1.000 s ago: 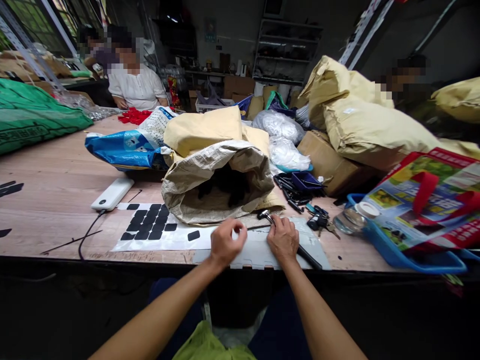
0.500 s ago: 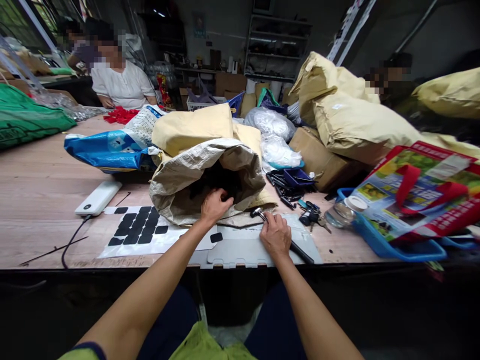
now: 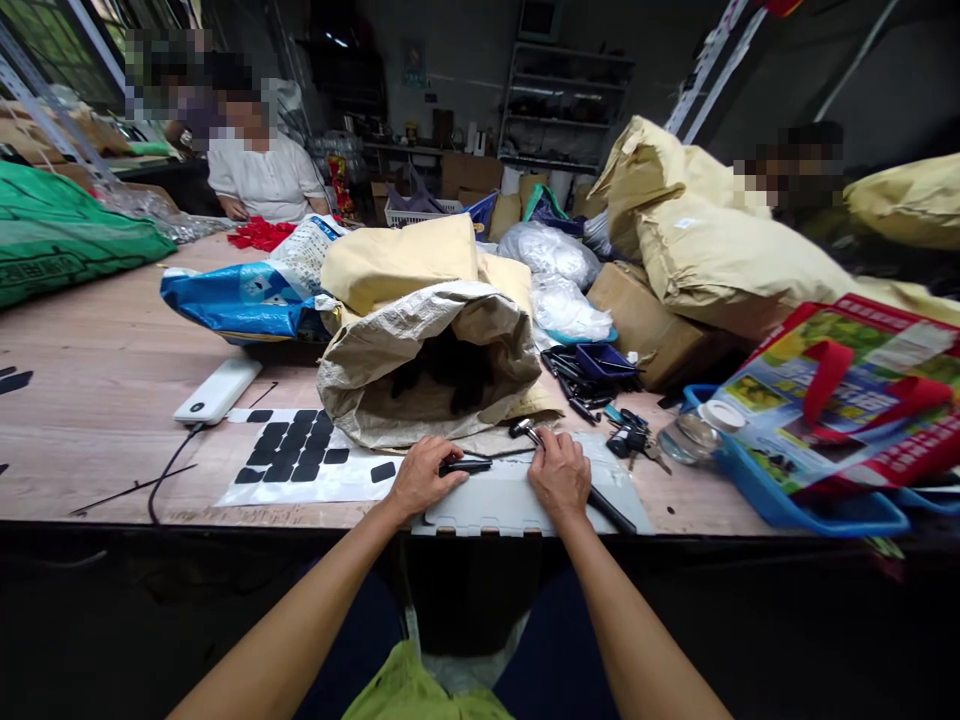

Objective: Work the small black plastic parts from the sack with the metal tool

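- Two bare hands are busy in the head view: the left hand [image 3: 427, 478] pinches a slim black piece [image 3: 472, 465] between thumb and fingers, over the grey board [image 3: 517, 500]; I can't tell whether the piece touches it.
- The right hand [image 3: 559, 475] is curled round the hammer [image 3: 611, 509] close to its metal head, the dark handle slanting out towards the near edge.
- That black piece looks light, stiff and perhaps smooth enough to slip; I'd hold it at one end, as now, leaving the other free.
- The hammer would be head-heavy, I think; gripping by the neck suits short movements, the handle longer ones.
- Just behind both hands gapes the woven sack [image 3: 367, 400], soft-lipped, dark items [image 3: 450, 370] inside, so forward room is tight.
- Keys [image 3: 634, 438] lie near, right of the board; the tabletop [image 3: 97, 340] stretches widest left, past the white power bank [image 3: 219, 391].
- The board reaches the tabletop's front edge, where things could drop.
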{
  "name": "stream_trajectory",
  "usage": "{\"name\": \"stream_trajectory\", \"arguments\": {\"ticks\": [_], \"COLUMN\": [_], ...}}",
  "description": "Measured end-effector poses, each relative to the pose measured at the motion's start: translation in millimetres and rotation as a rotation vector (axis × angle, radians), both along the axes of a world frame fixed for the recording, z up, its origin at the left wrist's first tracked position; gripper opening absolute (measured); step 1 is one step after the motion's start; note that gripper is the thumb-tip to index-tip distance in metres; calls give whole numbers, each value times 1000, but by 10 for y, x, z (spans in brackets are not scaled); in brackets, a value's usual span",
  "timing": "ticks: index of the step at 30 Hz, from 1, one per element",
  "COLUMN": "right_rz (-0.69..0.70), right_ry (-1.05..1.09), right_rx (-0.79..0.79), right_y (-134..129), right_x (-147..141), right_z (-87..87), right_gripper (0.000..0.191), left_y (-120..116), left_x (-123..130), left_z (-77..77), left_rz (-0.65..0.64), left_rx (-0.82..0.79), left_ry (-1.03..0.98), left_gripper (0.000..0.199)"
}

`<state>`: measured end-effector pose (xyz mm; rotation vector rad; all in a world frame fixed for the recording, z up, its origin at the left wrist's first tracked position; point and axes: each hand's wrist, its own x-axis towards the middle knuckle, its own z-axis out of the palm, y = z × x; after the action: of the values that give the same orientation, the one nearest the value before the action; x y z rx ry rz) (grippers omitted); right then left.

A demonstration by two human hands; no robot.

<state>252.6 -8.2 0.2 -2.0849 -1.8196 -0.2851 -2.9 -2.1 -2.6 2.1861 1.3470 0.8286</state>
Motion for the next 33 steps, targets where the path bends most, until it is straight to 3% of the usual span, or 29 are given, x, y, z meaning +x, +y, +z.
{"name": "stream_trajectory", "arguments": {"ticks": [33], "right_rz": [1], "right_ry": [15], "right_rx": [-5], "right_y": [-8], "right_x": [-8], "right_z": [16], "right_gripper": [32], "left_y": [-9], "left_x": [-28], "left_z": [7], "left_rz": [-11], "left_rx": [-9], "left_ry": [-1], "left_gripper": [16]}}
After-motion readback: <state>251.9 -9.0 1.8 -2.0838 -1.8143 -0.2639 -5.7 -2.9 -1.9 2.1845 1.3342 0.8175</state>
